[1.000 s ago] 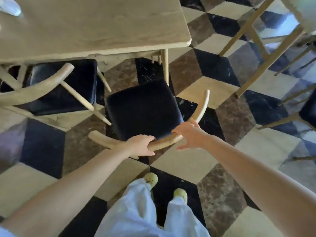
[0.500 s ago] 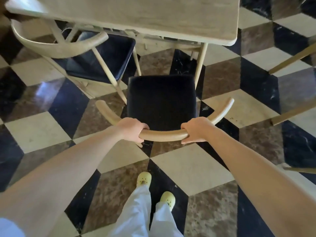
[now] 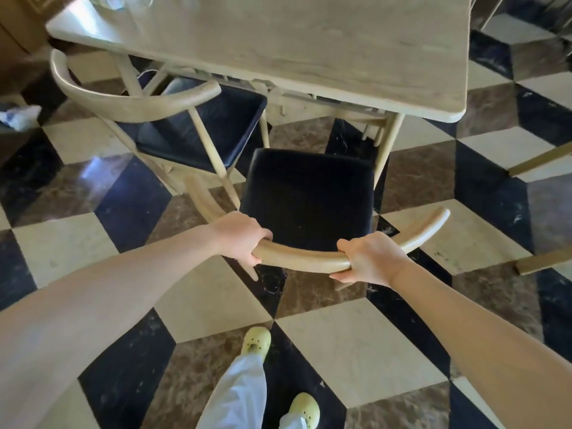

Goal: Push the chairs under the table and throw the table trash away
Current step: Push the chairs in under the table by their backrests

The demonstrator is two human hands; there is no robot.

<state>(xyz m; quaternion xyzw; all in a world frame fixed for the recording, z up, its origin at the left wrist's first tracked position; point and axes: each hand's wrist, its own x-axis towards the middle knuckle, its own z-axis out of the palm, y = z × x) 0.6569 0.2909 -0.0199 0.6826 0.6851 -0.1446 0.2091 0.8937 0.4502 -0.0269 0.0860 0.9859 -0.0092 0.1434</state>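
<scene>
A wooden chair with a black seat (image 3: 306, 193) stands in front of me, its seat fully outside the light wooden table (image 3: 309, 41). My left hand (image 3: 240, 235) and my right hand (image 3: 370, 261) both grip its curved backrest rail (image 3: 301, 258). To its left, a second chair (image 3: 204, 125) of the same kind sits partly under the table. Pale trash (image 3: 123, 1) lies at the table's far left edge, mostly cut off by the frame.
The floor is a checkered pattern of black, cream and brown tiles. A crumpled white scrap (image 3: 18, 116) lies on the floor at far left. Wooden legs of other furniture (image 3: 541, 156) stand at right. A table leg (image 3: 387, 150) is just beyond the seat's right corner.
My right hand has closed around the backrest. The chair has turned to face the table squarely, and the view has shifted so more of the table and left chair show.
</scene>
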